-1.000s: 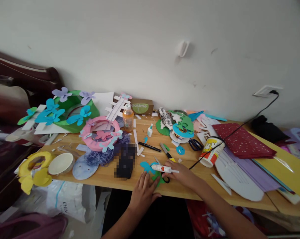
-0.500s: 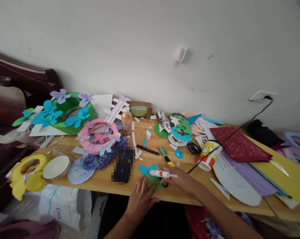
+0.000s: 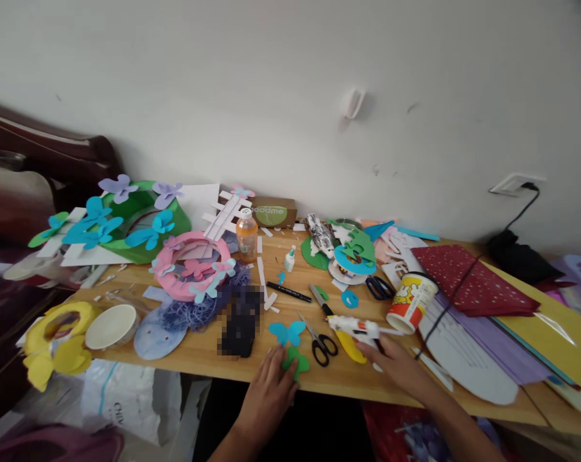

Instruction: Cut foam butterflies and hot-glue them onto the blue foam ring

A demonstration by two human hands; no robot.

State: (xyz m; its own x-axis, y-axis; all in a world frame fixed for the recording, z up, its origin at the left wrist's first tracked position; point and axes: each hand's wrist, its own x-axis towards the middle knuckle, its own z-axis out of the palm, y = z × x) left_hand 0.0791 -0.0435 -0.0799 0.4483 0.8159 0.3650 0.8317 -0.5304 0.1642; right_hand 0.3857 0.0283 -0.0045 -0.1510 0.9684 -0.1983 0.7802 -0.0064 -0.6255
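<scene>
The left hand (image 3: 269,388) lies palm down with its fingers straight and unclenched, fingertips resting on the green paper cut-out (image 3: 297,364), which sits under and just to the right of them at the near edge of the bench (image 3: 208,360). The right hand (image 3: 389,362) is wrapped around the grip of the white glue gun (image 3: 355,327); the gun's body is ahead and to the left of the hand, nozzle pointing left, over the yellow-handled knife (image 3: 350,346). Between the two hands the black-handled scissors (image 3: 323,350) lie spread slightly, blades away from the person. The blue paper butterfly (image 3: 287,333) is just beyond the left hand's fingertips, close to the green cut-out but not held. Farther left is a dark, pixelated object (image 3: 242,328); beyond the butterfly lie a black marker (image 3: 289,292) and a small glue bottle (image 3: 289,259), upright. To the right of the gun, a paper cup (image 3: 412,301) leans. Outermost on the left are a pink ring (image 3: 161,276) and a white bowl (image 3: 111,327)
</scene>
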